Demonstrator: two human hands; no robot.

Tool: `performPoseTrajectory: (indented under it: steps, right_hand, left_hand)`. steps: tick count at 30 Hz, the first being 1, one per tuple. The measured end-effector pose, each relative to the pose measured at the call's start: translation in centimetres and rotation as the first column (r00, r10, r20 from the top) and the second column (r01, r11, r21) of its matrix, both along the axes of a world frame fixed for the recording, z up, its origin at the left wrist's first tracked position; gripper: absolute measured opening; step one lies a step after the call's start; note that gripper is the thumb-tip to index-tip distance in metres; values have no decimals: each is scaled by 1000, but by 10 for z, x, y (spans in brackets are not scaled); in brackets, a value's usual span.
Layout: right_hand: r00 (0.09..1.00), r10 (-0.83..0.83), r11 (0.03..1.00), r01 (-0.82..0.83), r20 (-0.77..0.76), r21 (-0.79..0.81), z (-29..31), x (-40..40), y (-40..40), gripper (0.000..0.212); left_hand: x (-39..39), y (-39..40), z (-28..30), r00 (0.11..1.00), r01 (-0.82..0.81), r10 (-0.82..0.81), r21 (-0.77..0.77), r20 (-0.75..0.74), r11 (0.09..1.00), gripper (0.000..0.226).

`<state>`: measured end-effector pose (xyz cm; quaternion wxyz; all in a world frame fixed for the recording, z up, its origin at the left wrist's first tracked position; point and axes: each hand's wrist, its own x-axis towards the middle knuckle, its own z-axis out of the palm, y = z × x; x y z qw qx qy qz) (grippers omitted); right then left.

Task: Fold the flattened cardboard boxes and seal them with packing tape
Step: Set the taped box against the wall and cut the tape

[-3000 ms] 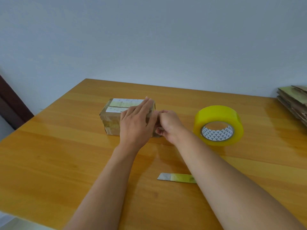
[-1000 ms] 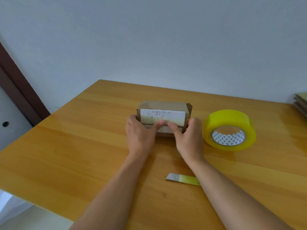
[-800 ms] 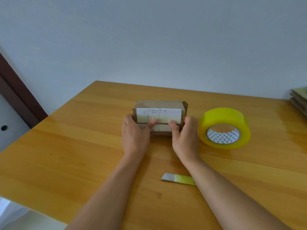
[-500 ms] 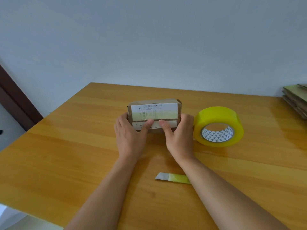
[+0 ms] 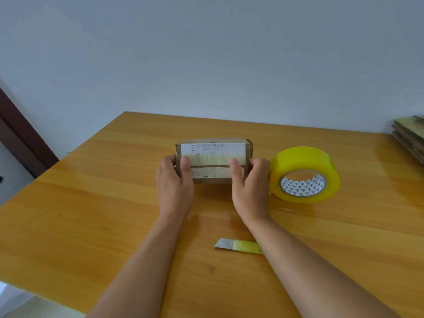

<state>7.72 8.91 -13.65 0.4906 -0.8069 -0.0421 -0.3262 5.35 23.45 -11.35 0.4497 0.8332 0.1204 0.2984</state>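
Note:
A small brown cardboard box with a white shipping label stands on the wooden table, its labelled side facing me. My left hand grips its left end, thumb pressed on the front face and fingers wrapped behind. My right hand grips the right end the same way. The seam between the two front flaps runs level between my thumbs. A roll of yellow packing tape lies flat just right of my right hand.
A short loose strip of tape lies on the table near my right forearm. A stack of flattened cardboard boxes sits at the far right edge. A dark door frame stands at the left.
The box was turned up onto its side so the label faces me. Both hands shifted to grip its ends, and my thumbs slid apart from the middle toward the corners.

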Motion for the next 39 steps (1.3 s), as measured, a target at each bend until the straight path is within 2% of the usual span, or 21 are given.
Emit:
performPoseTrajectory:
  steps: [2,4,6,11,15,17,20,25,28,34,39]
  right_hand:
    - [999,8,1000,-7,-47,23,1,-2,1,54]
    - [999,-2,1000,3,-52,14,2,-2,0,58]
    - [999,-14,1000,14,-34,-8,1,-2,-1,54]
    - [995,-53,997,58,86,-56,-2,2,-1,30]
    - [995,-52,997,56,87,-52,-4,4,-3,21]
    - [995,-42,998,46,92,-42,-5,4,-4,19]
    - [995,-36,999,37,94,-5,-4,3,-4,21]
    - [999,48,995,-47,-9,92,-1,0,0,31]
    - [996,75,991,-69,-44,115,-2,-1,2,36]
    - [991,86,992,-76,-105,96,6,-7,5,53]
    - [995,46,999,-47,-85,-6,3,-3,1,38]
  left_hand:
    - [-3,-6,4,999,-8,11,60,-47,998,83]
    - [-3,-9,5,997,-29,37,102,-73,994,89]
    - [-2,-9,5,995,-33,41,98,-86,995,78]
    - [0,-3,0,1000,-25,26,56,-4,998,53]
    - [3,1,-2,998,-31,30,18,51,999,22]
    - [5,3,-4,998,-30,30,-6,61,1000,15]
    - [6,6,-8,997,-15,19,-52,80,999,20]
    - [6,-1,-7,997,7,0,-92,78,996,48]
    - [3,-4,-4,992,67,-58,-74,116,995,41]
    - [0,-6,-1,994,89,-83,-84,70,993,33]
    - [4,-3,-4,999,30,-28,-62,29,998,31]
